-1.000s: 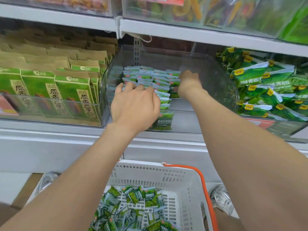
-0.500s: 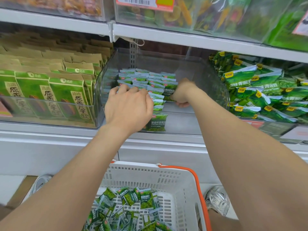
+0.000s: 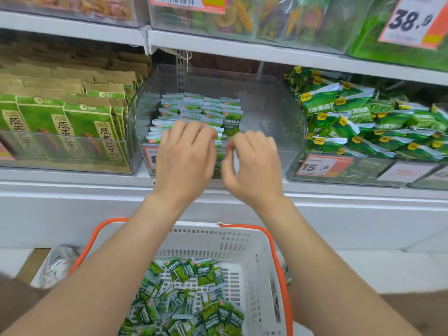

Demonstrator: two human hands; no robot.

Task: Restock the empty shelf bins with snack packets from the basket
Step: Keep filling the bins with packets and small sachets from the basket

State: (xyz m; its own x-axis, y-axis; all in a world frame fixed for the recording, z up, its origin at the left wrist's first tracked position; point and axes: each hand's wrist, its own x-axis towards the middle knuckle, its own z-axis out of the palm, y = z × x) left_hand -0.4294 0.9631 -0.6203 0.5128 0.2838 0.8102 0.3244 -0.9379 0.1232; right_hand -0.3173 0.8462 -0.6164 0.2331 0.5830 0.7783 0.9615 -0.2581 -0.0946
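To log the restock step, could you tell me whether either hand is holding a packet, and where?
The left hand lies flat on the front packets, gripping none. The right hand is curled and blurred; whether it pinches anything cannot be told.

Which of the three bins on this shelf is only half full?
The middle clear bin: small packets fill only its left side. The left bin of boxes and right bin of bags are full.
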